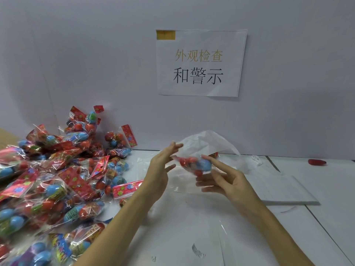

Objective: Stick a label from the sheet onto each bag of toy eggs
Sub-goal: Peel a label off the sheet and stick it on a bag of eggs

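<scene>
Head view. Bag [194,166] of red and blue toy eggs is held up over the table [336,189], between both hands; it is motion-blurred.

Left hand [161,169], just left of the bag: fingers straight and spread, fingertips touching the bag's upper left edge. No clamp on it.

Right hand [224,181], just below and right of the bag: fingers loosely bent beneath it, index finger laid against the blue egg. Whether this hand grips the bag or only supports it cannot be told.

Behind the bag, a white plastic sack [209,143] stands against the wall. A sign [199,64] hangs on the wall above it.

Pile [57,179] of egg bags lies well left of the held bag, covering that end of the table. Sheet [284,189] of white paper lies on the table right of the held bag, probably the label stock, though individual labels are too faint to make out.

Progress, as a judgement: no label is discernible on the held bag or on the pile. Most of the task appears to remain.
</scene>
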Available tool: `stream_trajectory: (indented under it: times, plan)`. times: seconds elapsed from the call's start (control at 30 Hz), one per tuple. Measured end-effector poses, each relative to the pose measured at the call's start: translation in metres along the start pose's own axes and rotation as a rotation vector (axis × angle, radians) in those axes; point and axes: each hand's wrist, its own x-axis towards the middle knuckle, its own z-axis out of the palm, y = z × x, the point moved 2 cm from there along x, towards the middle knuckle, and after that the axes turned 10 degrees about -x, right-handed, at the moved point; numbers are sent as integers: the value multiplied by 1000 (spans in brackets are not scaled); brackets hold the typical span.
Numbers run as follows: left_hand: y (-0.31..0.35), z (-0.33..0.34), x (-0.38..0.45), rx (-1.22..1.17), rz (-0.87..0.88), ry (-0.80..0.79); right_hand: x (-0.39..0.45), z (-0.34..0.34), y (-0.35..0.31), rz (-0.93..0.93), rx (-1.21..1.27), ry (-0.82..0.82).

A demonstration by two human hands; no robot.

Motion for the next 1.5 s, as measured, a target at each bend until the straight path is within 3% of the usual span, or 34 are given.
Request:
stream_trajectory:
  times: [0.07, 0.2, 0.27, 0.4, 0.53, 0.63, 0.77, 0.93, 1.07, 1.2, 1.5]
  plan:
    - [-1, -5, 1, 43, -12, 19, -1, -1, 0, 5, -67, -62]
    - [-6, -7, 1, 237, -183, -215, -1, -2, 1, 53, -183, -79]
    - [-5, -5, -1, 217, -133, -262, 2, -4, 0, 50, -111, -61]
    - [-10, 4, -3, 197, 60, -120, 5, -1, -4, 101, 198, 17]
    - [-20, 13, -7, 339, 111, -90, 5, 4, 1, 117, 56, 241]
    - [-21, 15, -8, 381, 106, -112, 3, 4, 7, 151, 9, 309]
    - [-23, 14, -9, 536, 188, 0, 2, 9, 8, 168, -55, 232]
    - [-14, 6, -4, 310, 73, 103, 2, 12, -2, 164, 26, 270]
    - [-19, 6, -7, 507, 293, 191, 4, 22, 0, 212, 74, 221]
    - [-18, 3, -6, 481, 315, 198, 2, 26, 4, 277, 72, 27]
    - [-18, -6, 4, 457, 265, 226, 2, 19, -1, 244, 46, 2]
